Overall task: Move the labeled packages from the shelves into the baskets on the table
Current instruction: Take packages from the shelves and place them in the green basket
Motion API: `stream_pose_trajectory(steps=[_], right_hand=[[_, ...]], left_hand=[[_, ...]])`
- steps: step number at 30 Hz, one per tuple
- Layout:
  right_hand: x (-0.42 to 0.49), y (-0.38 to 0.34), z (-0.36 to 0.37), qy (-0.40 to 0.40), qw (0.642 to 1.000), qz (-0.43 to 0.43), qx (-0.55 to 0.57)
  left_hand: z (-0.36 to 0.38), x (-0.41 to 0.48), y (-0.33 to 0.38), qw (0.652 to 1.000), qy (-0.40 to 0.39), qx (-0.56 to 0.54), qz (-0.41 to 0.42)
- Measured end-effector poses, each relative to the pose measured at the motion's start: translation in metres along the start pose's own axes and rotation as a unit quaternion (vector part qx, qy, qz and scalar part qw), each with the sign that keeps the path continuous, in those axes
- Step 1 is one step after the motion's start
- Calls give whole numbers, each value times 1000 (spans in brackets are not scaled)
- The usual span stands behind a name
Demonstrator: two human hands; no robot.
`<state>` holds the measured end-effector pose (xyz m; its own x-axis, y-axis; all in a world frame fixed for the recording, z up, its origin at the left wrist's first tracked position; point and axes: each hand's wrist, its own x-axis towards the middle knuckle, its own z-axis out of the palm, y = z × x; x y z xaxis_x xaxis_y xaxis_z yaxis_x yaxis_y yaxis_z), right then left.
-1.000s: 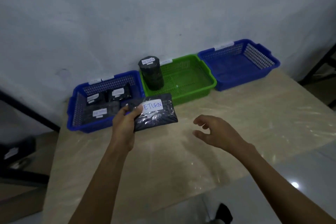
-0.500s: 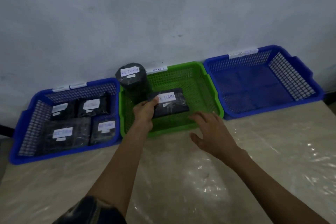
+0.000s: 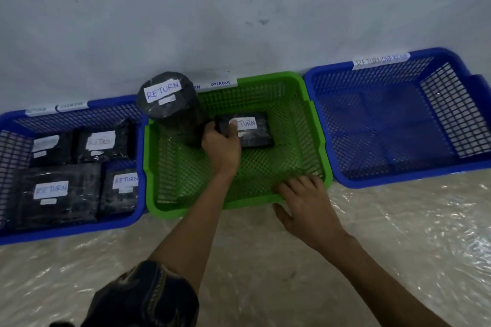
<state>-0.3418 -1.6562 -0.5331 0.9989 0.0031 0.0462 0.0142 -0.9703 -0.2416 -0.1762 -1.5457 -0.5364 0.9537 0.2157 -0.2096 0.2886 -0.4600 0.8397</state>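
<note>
Tabletop [image 3: 265,260] — green basket [image 3: 305,141] holds cylinder [image 3: 170,103] and flat package [image 3: 255,135], left grip [image 3: 221,147] clasping it, right grip [image 3: 305,204] wide.

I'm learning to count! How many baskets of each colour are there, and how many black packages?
Blue plastic mesh baskets: 2
Green plastic mesh basket: 1
Black wrapped packages with white labels: 6
Total: 9

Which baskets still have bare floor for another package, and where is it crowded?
Right blue basket: wholly bare. Green basket: free in front, between the left hand and the right hand on its near rim; cylindrical package and held flat package sit at its rear. Left blue basket: crowded with packages.
</note>
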Motion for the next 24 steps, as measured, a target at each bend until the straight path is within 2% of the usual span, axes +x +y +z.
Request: stream_pose_trajectory(steps=[2, 3, 4, 6, 8, 10, 14, 24], right_hand=[[-1, 0, 0, 6, 1000, -1, -4], [-1, 0, 0, 7, 1000, -1, -7], [-2, 0, 1, 7, 1000, -1, -9], [-1, 1, 2, 8, 1000, -3, -10], [-1, 1, 2, 13, 1000, -6, -8], [-1, 1, 2, 18, 1000, -9, -6], [-2, 1, 3, 26, 1000, -8, -3], [-1, -1, 1, -1, 1000, 4, -11]], left_hand=[[-2, -13, -3, 997, -22, 65, 33], [-4, -20, -5, 989, -17, 131, 73], [-5, -25, -6, 970, -13, 205, 127], [-3, -25, -8, 922, -52, 316, 220], [2, -15, -12, 883, -123, 371, 260], [4, -2, -16, 865, -144, 397, 269], [6, 18, -17, 864, -126, 414, 258], [9, 27, -20, 864, -139, 407, 264]])
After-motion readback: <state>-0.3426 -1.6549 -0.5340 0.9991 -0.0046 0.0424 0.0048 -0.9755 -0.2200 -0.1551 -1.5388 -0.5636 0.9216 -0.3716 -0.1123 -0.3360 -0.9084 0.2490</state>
